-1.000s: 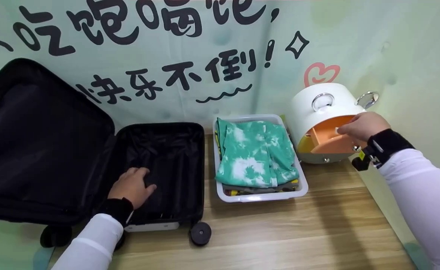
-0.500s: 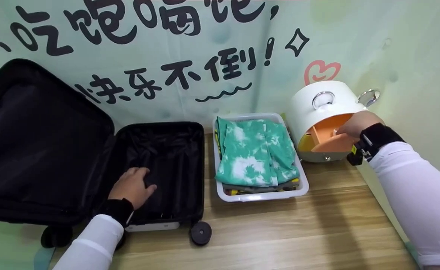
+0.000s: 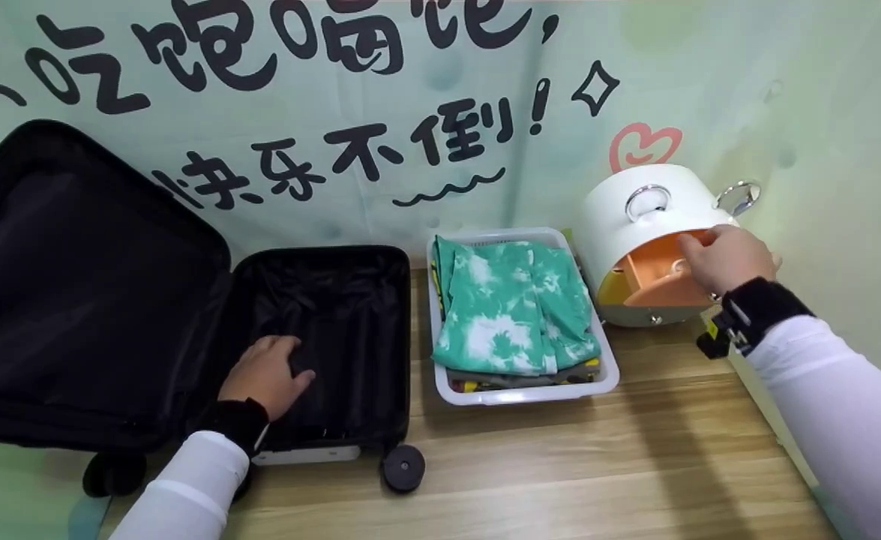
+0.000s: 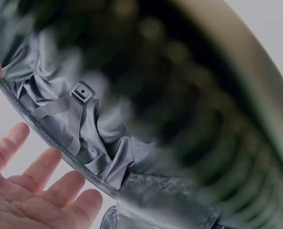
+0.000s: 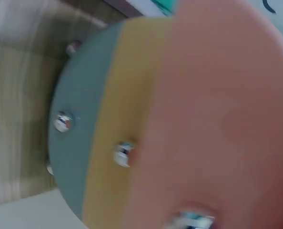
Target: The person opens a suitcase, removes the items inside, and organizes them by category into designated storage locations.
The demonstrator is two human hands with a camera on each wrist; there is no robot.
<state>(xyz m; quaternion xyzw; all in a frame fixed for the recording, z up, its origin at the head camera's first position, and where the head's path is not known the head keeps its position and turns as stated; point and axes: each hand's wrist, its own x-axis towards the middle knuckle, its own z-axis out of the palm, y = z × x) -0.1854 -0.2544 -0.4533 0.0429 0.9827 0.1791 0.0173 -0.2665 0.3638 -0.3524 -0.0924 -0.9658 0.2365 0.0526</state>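
In the head view my left hand lies over the black-lined suitcase, fingers spread, thumb pointing right. The left wrist view shows its fingers beside the wrinkled lining with a strap buckle. My right hand is at the orange drawer, pulled out of a round white storage box. A small white item lies in the drawer beside the hand, apart from the thumb. Some of that hand's fingers are hidden. Drawer fronts with silver knobs fill the right wrist view.
A white basket holding folded green-and-white tie-dye cloth stands between suitcase and storage box. The suitcase lid leans open at the left. A wheel sticks out over the wooden surface. A printed cloth backdrop rises behind.
My right hand has reached into the drawer at the small white item, then drawn back up and right, leaving it there. My left hand has stayed in place.
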